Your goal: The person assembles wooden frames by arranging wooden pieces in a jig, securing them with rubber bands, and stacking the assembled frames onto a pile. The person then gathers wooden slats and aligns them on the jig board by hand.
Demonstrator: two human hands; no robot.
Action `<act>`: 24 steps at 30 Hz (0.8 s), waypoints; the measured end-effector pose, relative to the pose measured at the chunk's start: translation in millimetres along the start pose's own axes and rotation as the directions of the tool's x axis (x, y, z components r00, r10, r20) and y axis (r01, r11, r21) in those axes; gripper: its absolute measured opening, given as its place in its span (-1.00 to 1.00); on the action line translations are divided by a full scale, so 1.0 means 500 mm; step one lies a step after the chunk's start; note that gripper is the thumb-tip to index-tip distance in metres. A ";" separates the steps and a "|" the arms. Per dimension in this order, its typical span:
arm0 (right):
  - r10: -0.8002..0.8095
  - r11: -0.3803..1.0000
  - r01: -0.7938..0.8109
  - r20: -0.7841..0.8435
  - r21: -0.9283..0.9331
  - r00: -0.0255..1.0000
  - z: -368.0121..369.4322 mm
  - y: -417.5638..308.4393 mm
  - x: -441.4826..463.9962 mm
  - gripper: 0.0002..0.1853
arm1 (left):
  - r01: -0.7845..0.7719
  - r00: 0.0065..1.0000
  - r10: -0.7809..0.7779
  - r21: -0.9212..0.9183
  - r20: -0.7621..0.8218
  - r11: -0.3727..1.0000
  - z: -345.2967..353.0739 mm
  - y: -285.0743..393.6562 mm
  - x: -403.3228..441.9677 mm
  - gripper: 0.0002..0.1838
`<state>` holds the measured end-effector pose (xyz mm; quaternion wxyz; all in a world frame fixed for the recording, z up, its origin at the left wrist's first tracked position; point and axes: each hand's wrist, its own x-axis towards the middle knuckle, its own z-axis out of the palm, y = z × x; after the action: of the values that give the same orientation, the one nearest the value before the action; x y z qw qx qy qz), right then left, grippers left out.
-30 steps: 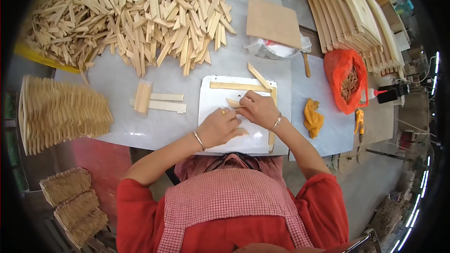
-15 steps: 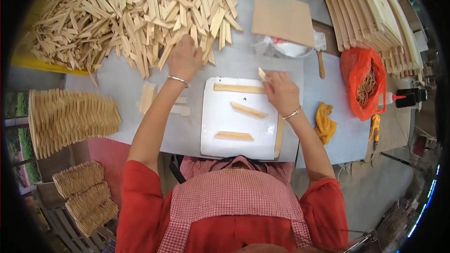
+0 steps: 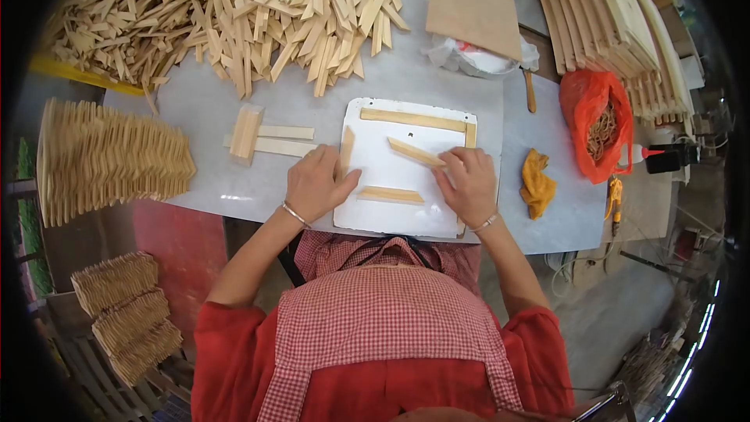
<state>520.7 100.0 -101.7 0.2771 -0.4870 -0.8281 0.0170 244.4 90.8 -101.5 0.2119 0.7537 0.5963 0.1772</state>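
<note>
A white board lies in front of me, with wooden guide strips fixed along its top and right edges. My left hand is closed on a short wooden strip, upright in view at the board's left edge. My right hand pinches the right end of a slanting wooden strip over the middle of the board. Another wooden strip with angled ends lies flat near the board's lower edge, between my hands. My fingers partly hide both held strips.
A large heap of wooden strips covers the back left. Left of the board lies a wooden block with flat strips. Stacked slats stand at the table's left. A yellow cloth and red bag are at right.
My left hand has come from the heap to the board's left edge with a strip. My right hand has moved down from the top guide to the slanting strip. The view has shifted slightly.
</note>
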 end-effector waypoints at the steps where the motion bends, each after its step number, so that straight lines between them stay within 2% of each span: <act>1: -0.028 0.999 0.028 -0.001 0.022 1.000 0.014 -0.006 0.014 -0.76 | -0.002 1.000 0.002 -0.003 -0.006 1.000 0.003 -0.002 0.013 -0.69; 3: -0.053 0.998 0.052 0.013 0.033 0.999 0.048 -0.009 0.029 -0.77 | -0.001 0.992 -0.004 -0.040 -0.128 0.999 0.024 -0.008 0.035 -0.70; 6: -0.065 0.997 0.062 0.046 0.046 0.997 0.077 -0.007 0.041 -0.80 | -0.007 0.986 -0.016 -0.135 -0.167 0.991 0.064 -0.011 0.058 -0.69; 13: -0.101 0.993 0.101 0.000 0.058 0.995 0.098 0.011 0.078 -0.82 | -0.024 0.990 -0.003 -0.190 -0.142 0.981 0.093 0.032 0.099 -0.68; 15: -0.122 0.991 0.122 -0.005 0.063 0.993 0.103 0.016 0.088 -0.84 | 0.059 0.993 -0.079 -0.212 -0.085 0.975 0.087 0.038 0.108 -0.70; 19: -0.190 0.974 0.190 -0.010 0.124 0.982 0.121 0.027 0.103 -0.83 | 0.072 0.994 -0.087 -0.207 -0.067 0.976 0.086 0.042 0.112 -0.70; 22: -0.263 0.954 0.259 0.010 0.154 0.965 0.125 0.035 0.116 -0.80 | 0.048 0.996 -0.063 -0.227 -0.058 0.973 0.089 0.038 0.112 -0.68; 24: -0.303 0.943 0.296 0.029 0.154 0.952 0.123 0.038 0.119 -0.78 | -0.026 0.997 0.010 -0.210 -0.077 0.977 0.094 0.030 0.114 -0.65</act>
<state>484.4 173.2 -133.0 0.2901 -0.3331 -0.8958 0.0485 293.9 138.1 -132.3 0.2664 0.7251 0.5749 0.2697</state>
